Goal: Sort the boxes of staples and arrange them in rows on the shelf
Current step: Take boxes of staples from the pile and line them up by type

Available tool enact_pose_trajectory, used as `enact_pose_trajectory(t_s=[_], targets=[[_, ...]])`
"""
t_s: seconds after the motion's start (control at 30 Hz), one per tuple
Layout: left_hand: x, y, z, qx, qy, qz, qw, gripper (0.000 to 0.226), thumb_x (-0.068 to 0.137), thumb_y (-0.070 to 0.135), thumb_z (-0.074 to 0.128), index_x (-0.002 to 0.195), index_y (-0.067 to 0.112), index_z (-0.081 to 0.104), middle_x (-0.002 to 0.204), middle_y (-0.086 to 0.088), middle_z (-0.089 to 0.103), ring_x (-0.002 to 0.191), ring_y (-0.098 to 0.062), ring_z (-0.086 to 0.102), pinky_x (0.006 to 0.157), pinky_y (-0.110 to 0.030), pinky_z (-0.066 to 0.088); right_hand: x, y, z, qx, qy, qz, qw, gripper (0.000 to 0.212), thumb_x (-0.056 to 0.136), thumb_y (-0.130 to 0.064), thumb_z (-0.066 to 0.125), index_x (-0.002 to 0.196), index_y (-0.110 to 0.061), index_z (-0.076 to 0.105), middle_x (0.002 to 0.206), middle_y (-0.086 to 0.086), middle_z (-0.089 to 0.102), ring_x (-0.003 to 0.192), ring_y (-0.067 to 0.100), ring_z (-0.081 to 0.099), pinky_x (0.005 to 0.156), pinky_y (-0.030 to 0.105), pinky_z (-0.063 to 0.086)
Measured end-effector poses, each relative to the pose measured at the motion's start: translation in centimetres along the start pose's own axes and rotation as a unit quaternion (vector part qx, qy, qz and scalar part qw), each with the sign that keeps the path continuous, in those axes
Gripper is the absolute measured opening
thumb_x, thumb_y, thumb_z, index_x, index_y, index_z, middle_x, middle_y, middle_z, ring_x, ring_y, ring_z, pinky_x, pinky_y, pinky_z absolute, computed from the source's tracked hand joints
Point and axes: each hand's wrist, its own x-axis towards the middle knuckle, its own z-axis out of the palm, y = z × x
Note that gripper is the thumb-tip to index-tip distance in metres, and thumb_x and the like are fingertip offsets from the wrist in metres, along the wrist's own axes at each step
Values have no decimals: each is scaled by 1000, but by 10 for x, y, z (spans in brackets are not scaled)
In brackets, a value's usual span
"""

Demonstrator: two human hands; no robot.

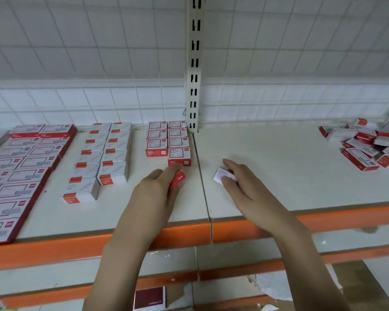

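Note:
On the white shelf (pixel 267 198) small red-and-white staple boxes stand in a double row (pixel 168 140) beside the upright post. My left hand (pixel 157 187) grips one small red box (pixel 178 178) just in front of that row. My right hand (pixel 236 182) holds a small white-faced box (pixel 221 175) on the shelf, right of the seam. An unsorted pile of staple boxes (pixel 366 143) lies at the far right.
Two rows of white boxes (pixel 103 158) and rows of larger red-edged boxes (pixel 20 167) fill the left part of the shelf. A slotted post (pixel 194 86) rises at the back. The orange shelf edge (pixel 184 236) runs below, with lower shelves under it.

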Motion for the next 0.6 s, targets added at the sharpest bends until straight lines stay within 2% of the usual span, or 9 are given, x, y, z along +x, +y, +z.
enact_pose_trajectory(t_s=[0.1, 0.17, 0.27, 0.33, 0.4, 0.5, 0.6], targets=[[-6, 7, 5, 8, -5, -21, 1000, 65, 89, 51, 42, 139, 8, 41, 105, -12, 56, 94, -29, 56, 78, -30, 43, 1, 6, -2, -23, -13, -27, 999, 62, 94, -37, 46, 147, -27, 15, 125, -12, 35, 106, -7, 39, 83, -2, 30], [-9, 16, 7, -4, -10, -41, 999, 79, 85, 59, 36, 145, 9, 26, 115, -10, 51, 105, -25, 51, 87, -27, 38, 3, 11, -4, -18, 9, -52, 998, 66, 88, -29, 61, 144, -23, 28, 120, -11, 38, 106, -5, 41, 85, -3, 29], [-15, 23, 11, -41, -5, -77, 996, 78, 86, 58, 28, 148, 13, 13, 124, -4, 44, 115, -14, 41, 94, -19, 27, 2, 18, -7, -8, 38, -86, 996, 52, 77, -22, 75, 125, -21, 55, 113, -9, 46, 103, -2, 48, 86, 2, 33], [-18, 23, 12, -31, 6, -74, 997, 70, 93, 57, 28, 147, 12, 20, 122, -4, 45, 111, -11, 40, 93, -21, 27, 0, 21, -9, -1, 42, -102, 994, 46, 73, -18, 77, 115, -23, 59, 110, -11, 48, 102, -2, 50, 85, 4, 35], [-19, 21, 15, 1, 6, -70, 998, 68, 91, 53, 29, 142, 8, 29, 118, -6, 47, 106, -13, 41, 91, -25, 29, -1, 23, -10, 6, 41, -112, 993, 45, 72, -14, 78, 112, -24, 57, 108, -13, 50, 101, -2, 50, 85, 5, 36], [-20, 19, 16, 46, 23, -73, 996, 61, 89, 47, 34, 132, 4, 43, 111, -11, 53, 98, -23, 49, 84, -31, 35, 0, 26, -10, 5, 31, -120, 992, 45, 73, -12, 76, 112, -24, 57, 106, -14, 53, 101, -2, 51, 85, 9, 38], [-22, 16, 14, 80, 35, -53, 995, 53, 86, 41, 44, 123, 4, 54, 104, -14, 57, 88, -30, 54, 75, -37, 42, 0, 27, -8, 37, 14, -88, 995, 44, 76, -13, 74, 110, -30, 53, 105, -16, 58, 98, -5, 54, 78, 7, 41]])
